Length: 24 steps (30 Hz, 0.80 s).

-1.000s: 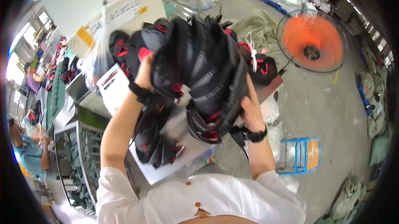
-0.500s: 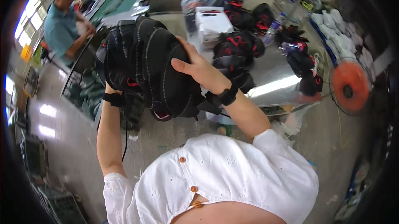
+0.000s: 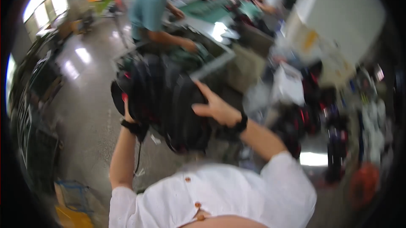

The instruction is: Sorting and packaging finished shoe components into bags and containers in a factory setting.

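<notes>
Between my two hands I hold up a thick bundle of nested black pieces that look like shoe uppers [image 3: 169, 101], stitched, with small red accents; motion blurs them. My left hand [image 3: 128, 113] grips the left end from below, with most of its fingers hidden behind the bundle. On the right end, my right hand [image 3: 220, 108] presses with its thumb and forefinger showing, the other fingers out of sight. A dark band is on each wrist.
Just beyond the bundle a person in a teal shirt [image 3: 148, 6] reaches into a metal-framed bin [image 3: 220, 61] of dark green pieces. To the right, more black-and-red pieces [image 3: 292, 122] lie on a shiny table near a white box [image 3: 288, 85]. An orange fan [image 3: 363, 185] stands lower right.
My view has swung left, so the table, fan and person have shifted rightward in the picture. The bundle stays gripped between both hands and now overlaps the metal-framed bin.
</notes>
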Each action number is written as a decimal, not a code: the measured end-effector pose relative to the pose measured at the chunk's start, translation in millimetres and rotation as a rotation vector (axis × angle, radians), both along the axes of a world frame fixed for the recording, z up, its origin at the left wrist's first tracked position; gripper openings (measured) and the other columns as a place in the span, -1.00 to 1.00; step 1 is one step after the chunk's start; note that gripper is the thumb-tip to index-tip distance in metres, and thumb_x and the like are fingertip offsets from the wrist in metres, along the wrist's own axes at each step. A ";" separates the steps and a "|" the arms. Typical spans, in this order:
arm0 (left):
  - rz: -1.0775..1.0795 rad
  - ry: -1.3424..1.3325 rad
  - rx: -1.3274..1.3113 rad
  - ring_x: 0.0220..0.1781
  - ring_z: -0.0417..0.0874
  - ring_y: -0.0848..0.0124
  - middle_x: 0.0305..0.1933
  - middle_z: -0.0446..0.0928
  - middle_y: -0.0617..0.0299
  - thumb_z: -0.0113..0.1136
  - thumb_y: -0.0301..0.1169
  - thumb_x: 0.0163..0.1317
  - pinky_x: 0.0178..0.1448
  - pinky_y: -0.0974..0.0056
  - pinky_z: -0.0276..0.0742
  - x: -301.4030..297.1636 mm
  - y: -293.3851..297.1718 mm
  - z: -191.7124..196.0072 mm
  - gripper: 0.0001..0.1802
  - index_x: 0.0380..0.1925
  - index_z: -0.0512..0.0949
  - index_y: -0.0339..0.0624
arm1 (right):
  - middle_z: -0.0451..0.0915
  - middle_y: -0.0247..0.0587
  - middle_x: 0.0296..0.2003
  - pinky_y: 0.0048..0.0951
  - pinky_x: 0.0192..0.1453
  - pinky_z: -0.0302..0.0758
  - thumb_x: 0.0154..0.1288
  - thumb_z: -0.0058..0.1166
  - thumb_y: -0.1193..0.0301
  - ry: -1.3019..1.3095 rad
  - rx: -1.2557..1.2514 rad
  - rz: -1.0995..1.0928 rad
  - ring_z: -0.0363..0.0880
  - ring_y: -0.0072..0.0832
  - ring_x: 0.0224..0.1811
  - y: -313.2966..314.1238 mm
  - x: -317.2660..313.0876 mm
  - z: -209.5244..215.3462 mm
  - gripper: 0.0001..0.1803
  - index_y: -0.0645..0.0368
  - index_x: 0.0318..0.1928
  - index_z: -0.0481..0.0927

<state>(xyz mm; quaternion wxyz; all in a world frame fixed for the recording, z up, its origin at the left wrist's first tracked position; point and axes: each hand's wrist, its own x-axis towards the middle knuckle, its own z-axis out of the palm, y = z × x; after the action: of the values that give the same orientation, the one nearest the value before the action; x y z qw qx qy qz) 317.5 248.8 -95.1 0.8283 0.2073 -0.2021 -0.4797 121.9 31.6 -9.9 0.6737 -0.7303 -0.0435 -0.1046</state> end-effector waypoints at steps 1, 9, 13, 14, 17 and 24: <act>0.050 -0.009 -0.045 0.20 0.33 0.21 0.18 0.30 0.08 -0.20 -0.23 0.30 0.27 0.16 0.25 31.3 -1.4 14.9 -0.48 0.18 0.20 -0.31 | 0.03 -0.18 0.29 -0.44 0.36 -0.10 0.01 0.24 0.21 -0.026 0.003 0.003 -0.03 -0.44 0.33 -5.6 13.1 -14.3 -0.01 0.26 0.32 -0.09; 0.905 -1.074 0.810 -0.07 0.54 0.27 -0.06 0.49 0.05 -0.13 -0.40 0.25 0.05 0.22 0.48 103.5 68.5 -50.3 -0.66 -0.05 0.41 -0.38 | 0.10 -0.23 0.27 -0.45 0.34 -0.01 -0.03 0.26 0.17 0.167 0.727 0.324 0.08 -0.46 0.30 20.5 130.2 -137.2 0.03 0.21 0.33 -0.10; 0.905 -0.364 0.661 -0.16 0.54 0.45 -0.15 0.55 0.19 0.13 -0.65 0.02 -0.06 0.33 0.46 152.2 146.2 -55.2 -0.67 -0.13 0.48 -0.35 | 0.12 -0.22 0.26 -0.43 0.34 -0.01 -0.04 0.23 0.03 0.160 0.559 0.344 0.07 -0.46 0.29 91.4 219.9 -143.5 0.05 0.26 0.32 -0.06; 0.942 -0.347 0.666 -0.16 0.54 0.45 -0.15 0.55 0.19 0.13 -0.65 0.02 -0.06 0.33 0.46 162.0 163.1 -59.9 -0.67 -0.13 0.48 -0.35 | 0.07 -0.21 0.28 -0.44 0.35 -0.06 -0.04 0.23 0.01 0.142 0.520 0.390 0.01 -0.46 0.32 113.6 239.3 -137.8 0.09 0.27 0.33 -0.10; 1.091 -0.432 0.697 -0.19 0.55 0.46 -0.19 0.56 0.20 0.16 -0.64 0.00 -0.09 0.35 0.46 196.3 227.1 -66.5 -0.69 -0.17 0.50 -0.33 | 0.05 -0.22 0.29 -0.44 0.36 -0.09 -0.05 0.20 -0.06 0.062 0.391 0.377 0.00 -0.46 0.33 167.7 298.0 -146.8 0.12 0.27 0.33 -0.13; 1.313 -1.141 0.846 -0.30 0.57 0.16 -0.40 0.53 0.06 -0.19 -0.82 -0.27 -0.16 0.26 0.45 295.5 300.8 -39.8 -0.58 -0.41 0.51 -0.25 | 0.02 -0.18 0.31 -0.39 0.38 -0.09 -0.21 0.38 0.10 0.129 0.611 0.397 -0.01 -0.40 0.35 239.0 392.4 -169.0 0.22 0.27 0.33 -0.16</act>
<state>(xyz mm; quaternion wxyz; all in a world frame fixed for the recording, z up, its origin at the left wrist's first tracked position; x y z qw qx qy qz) 613.0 549.6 -134.9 0.5653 0.7619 -0.2284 0.2184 514.4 270.6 -178.9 0.8692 -0.4778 -0.1088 0.0661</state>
